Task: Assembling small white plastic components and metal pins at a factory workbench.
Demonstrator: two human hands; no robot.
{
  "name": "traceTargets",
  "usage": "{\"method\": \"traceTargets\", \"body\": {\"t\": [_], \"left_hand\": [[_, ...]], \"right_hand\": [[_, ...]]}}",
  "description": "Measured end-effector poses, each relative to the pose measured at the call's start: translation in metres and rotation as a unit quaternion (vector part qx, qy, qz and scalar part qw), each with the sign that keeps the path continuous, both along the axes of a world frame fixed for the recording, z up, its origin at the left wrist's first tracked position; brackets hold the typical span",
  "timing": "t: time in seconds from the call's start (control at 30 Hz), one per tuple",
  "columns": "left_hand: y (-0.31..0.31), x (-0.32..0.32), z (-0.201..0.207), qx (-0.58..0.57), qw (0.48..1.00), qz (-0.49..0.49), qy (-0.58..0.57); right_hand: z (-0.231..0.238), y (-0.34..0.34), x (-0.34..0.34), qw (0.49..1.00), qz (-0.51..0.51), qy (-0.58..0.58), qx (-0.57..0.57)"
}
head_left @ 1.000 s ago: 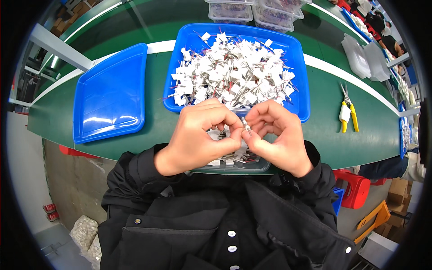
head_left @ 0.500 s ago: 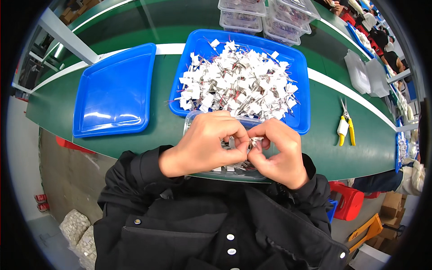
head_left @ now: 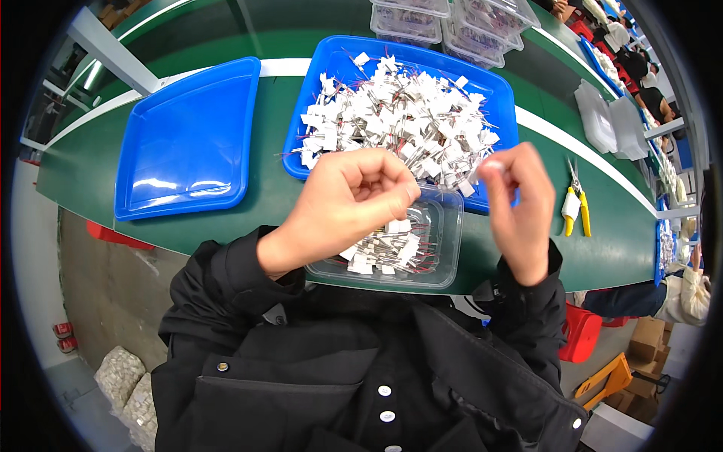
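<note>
Hands part above a clear container [head_left: 440,226]: left hand [head_left: 346,203] curled shut, right hand [head_left: 516,196] pinching a small white tag [head_left: 493,162], beside a heaped blue tray [head_left: 316,98] and yellow-handled pliers [head_left: 576,203].

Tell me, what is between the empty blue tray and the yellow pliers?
In the head view, between the empty blue tray and the yellow pliers sits the other blue tray, heaped with small white-tagged wire parts.

trays [head_left: 188,143] blue | table [head_left: 602,218] green | tagged parts [head_left: 399,124] white | pliers [head_left: 576,207] yellow
</note>
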State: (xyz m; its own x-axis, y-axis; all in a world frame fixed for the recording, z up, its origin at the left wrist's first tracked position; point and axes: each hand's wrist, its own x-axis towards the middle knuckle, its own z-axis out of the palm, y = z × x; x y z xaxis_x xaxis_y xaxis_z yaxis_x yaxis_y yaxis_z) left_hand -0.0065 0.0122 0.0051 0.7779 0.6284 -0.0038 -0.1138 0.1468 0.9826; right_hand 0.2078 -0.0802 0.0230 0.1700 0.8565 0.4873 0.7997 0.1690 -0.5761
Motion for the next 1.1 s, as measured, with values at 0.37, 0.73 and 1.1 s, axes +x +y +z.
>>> {"method": "traceTargets", "body": {"t": [0.37,0.73,1.1], "left_hand": [[0.0,0.002,-0.001,0.028,0.996,0.063,-0.062],[0.003,0.0,-0.002,0.356,0.92,0.162,-0.013],[0.001,0.005,-0.005,0.287,0.955,0.074,-0.006]], "right_hand": [[-0.014,0.007,-0.042,0.94,0.234,-0.221,-0.114],[-0.008,0.001,-0.025,0.934,0.137,0.32,-0.084],[-0.018,0.001,-0.022,0.934,0.143,0.323,-0.056]]}}
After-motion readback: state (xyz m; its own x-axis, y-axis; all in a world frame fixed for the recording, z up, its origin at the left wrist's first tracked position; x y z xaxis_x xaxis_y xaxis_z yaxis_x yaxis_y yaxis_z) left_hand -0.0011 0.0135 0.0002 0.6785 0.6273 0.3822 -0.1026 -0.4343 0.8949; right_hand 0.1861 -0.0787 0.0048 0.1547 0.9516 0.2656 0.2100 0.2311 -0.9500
